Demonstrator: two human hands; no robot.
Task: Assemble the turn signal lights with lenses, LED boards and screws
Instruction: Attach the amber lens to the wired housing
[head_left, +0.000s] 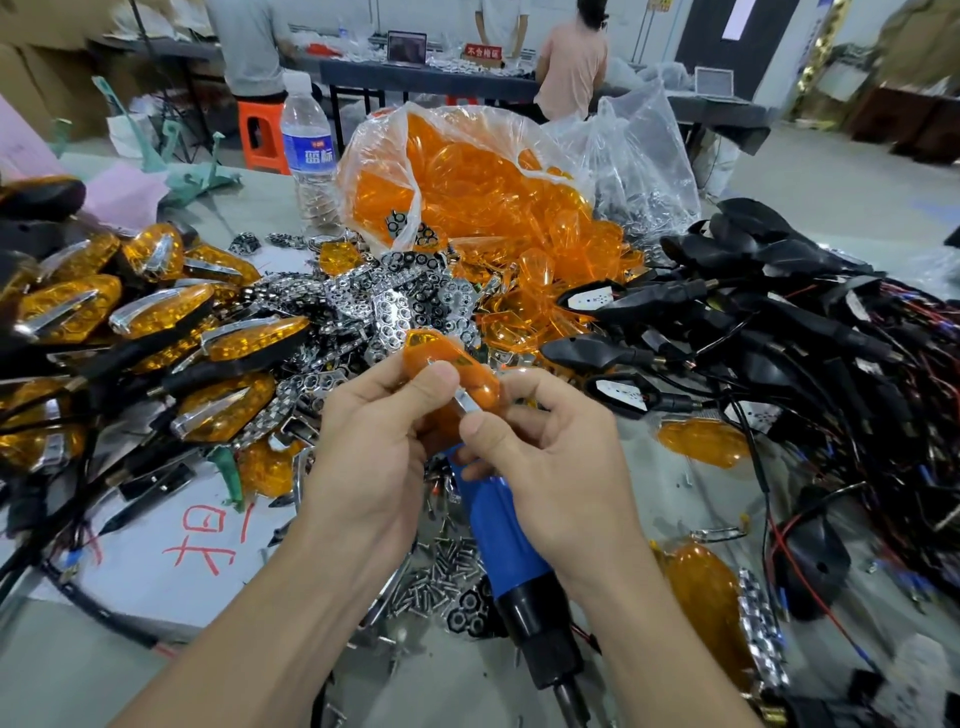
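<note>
Left hand (374, 431): fingers curled, thumb pressed on top of an amber lens (452, 364), gripping it from the left side. Right hand (550, 457): fingers curled round the lens's right end, thumb tip against a chrome strip (467, 402) that lies along the lens. The lens is held in the air between both hands, over the middle of the table (130, 686). Whether the strip is fully seated: cannot tell.

Directly under the hands lies a blue power screwdriver (498, 519), its black end toward the person. Loose screws (441, 566) are scattered just left of it. Further left is a white sheet with red handwritten characters (208, 535). To the right, two loose amber pieces lie on the table, one near the right forearm (706, 597), one further out (701, 441).

Mid-table, left: a pile of assembled lights (156, 322), amber with chrome strips on black bodies. Centre: a heap of chrome reflector pieces (395, 301). Right: a tangle of black housings with wires (779, 322), some with white boards showing.

Beyond the heap is an open clear plastic bag of amber lenses (493, 176), spilling toward the reflectors. A water bottle (306, 145) stands upright just left of the bag. Behind it is an orange stool (260, 135).

Far back: people standing at dark tables (467, 83).
</note>
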